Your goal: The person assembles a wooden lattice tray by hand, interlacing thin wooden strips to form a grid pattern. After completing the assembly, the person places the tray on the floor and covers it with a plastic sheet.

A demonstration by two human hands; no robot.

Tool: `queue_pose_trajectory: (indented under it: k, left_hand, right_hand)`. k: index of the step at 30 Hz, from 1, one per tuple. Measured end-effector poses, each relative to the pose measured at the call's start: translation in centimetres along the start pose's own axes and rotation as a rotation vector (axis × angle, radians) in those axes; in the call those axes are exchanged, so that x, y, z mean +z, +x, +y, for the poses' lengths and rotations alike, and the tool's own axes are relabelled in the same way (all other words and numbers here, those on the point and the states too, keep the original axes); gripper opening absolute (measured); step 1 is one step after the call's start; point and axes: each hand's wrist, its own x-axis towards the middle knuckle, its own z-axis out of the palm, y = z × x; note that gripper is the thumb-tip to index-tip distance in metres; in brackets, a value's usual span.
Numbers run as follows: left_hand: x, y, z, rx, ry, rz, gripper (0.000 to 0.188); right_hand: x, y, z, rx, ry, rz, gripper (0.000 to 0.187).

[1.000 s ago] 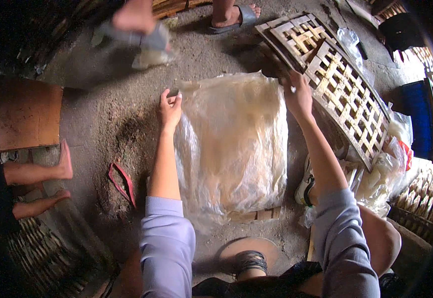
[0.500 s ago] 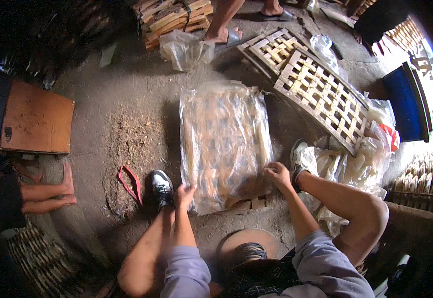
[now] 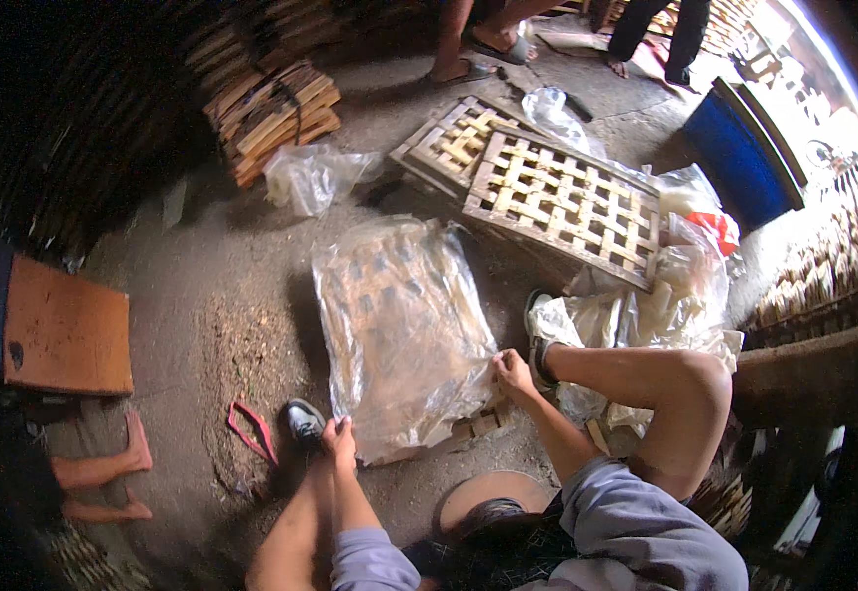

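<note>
A see-through plastic bag [image 3: 404, 325] covers a woven wooden lattice panel [image 3: 483, 424] on the ground before me. Only the panel's near edge pokes out, at the right of the bag's near end. My left hand [image 3: 340, 445] pinches the bag's near left corner, beside my shoe. At the near right edge my right hand [image 3: 515, 374] has its fingers closed on the plastic. Two more lattice panels [image 3: 567, 197] lie overlapping at the far right of the bag, bare of plastic.
Loose plastic sheets [image 3: 680, 295] are heaped at right, near a blue container [image 3: 739, 148]. Bundled wood slats [image 3: 271, 118] and a crumpled bag [image 3: 316, 177] sit at far left. A pink strap [image 3: 252, 430] lies on the ground by an orange-brown box [image 3: 66, 325]. Other people's feet show at back and left.
The whole view has shifted, so most things sit lower and further left. Both hands stay on the bag's near corners, and the plastic between them looks pulled tighter.
</note>
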Motion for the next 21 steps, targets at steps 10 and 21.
queue_pose_trajectory:
  k: [10, 21]
  left_hand:
    - [1.5, 3.4, -7.1, 0.384, 0.33, 0.167, 0.025]
    - [1.5, 0.8, -2.7, 0.395, 0.413, 0.213, 0.02]
  right_hand:
    - [1.3, -0.4, 1.1, 0.034, -0.268, 0.019, 0.051]
    - [-2.8, 0.2, 0.0, -0.207, -0.412, 0.018, 0.029]
